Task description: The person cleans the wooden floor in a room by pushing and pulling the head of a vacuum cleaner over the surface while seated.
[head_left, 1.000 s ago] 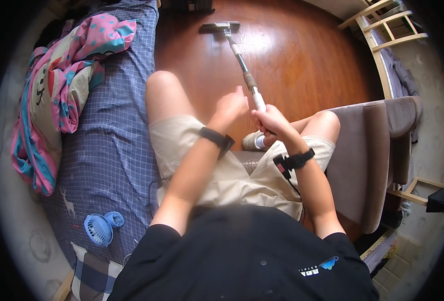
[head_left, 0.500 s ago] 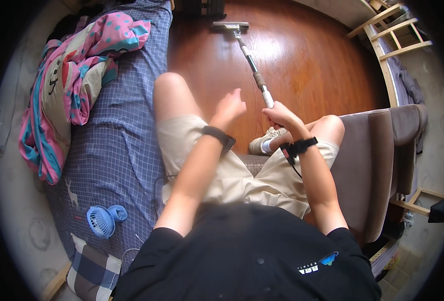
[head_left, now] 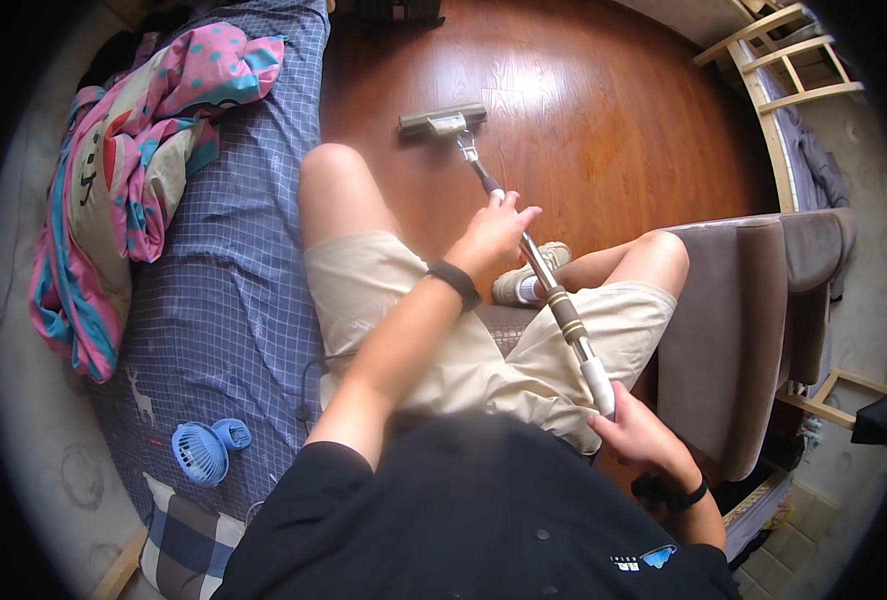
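A long-handled mop (head_left: pixel 567 312) slants across in front of me, its wide flat head (head_left: pixel 443 123) on the wooden floor and its pole rising toward my lap. My left hand (head_left: pixel 493 232) wraps the thin lower part of the pole, with the thumb pointing to the right. At the pole's near end, my right hand (head_left: pixel 643 432) is closed around the white grip beside my right hip. Black bands sit on both wrists. The palm side of each hand is hidden.
A bed with a blue checked sheet (head_left: pixel 233 250) runs along the left, bearing a pink and blue quilt (head_left: pixel 143 170), a small blue fan (head_left: pixel 203 452) and a checked pillow (head_left: pixel 191 540). Brown padded seats (head_left: pixel 725 330) stand at right, below a wooden frame (head_left: pixel 778 120).
My right hand has drawn the pole back toward my right hip, and the mop head has slid nearer. My left hand, free before, now holds the lower pole.
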`<state>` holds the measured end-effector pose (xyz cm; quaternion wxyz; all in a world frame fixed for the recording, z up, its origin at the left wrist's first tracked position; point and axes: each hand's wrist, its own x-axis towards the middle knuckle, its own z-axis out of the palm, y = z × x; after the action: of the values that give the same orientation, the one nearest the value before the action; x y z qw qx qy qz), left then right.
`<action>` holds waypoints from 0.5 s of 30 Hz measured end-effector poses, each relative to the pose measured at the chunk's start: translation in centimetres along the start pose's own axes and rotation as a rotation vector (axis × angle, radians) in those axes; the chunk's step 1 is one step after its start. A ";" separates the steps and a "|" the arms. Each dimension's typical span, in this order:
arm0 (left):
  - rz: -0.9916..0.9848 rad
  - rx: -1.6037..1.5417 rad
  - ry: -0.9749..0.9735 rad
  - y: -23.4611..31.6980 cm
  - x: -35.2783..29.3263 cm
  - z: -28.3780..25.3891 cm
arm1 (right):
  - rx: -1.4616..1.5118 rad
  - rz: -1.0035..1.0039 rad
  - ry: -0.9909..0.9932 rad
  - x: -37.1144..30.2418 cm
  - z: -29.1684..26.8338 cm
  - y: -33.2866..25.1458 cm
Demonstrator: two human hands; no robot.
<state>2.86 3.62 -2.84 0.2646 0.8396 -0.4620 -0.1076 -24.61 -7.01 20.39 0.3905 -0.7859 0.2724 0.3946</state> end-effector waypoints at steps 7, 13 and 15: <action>-0.301 0.089 -0.146 1.1 0.9 -0.1 | 0.077 -0.042 0.116 5.8 4.1 -1.7; -0.460 0.022 -0.033 -0.3 1.6 -2.7 | 0.240 -0.122 0.145 13.9 1.4 -4.9; -0.499 -0.108 0.010 -1.2 1.5 -3.0 | 0.180 -0.190 0.165 16.1 0.5 -5.0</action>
<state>5.80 3.88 -0.90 0.2765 0.9129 -0.2328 -0.1897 -12.47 -5.79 8.77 0.4713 -0.7996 0.2626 0.2638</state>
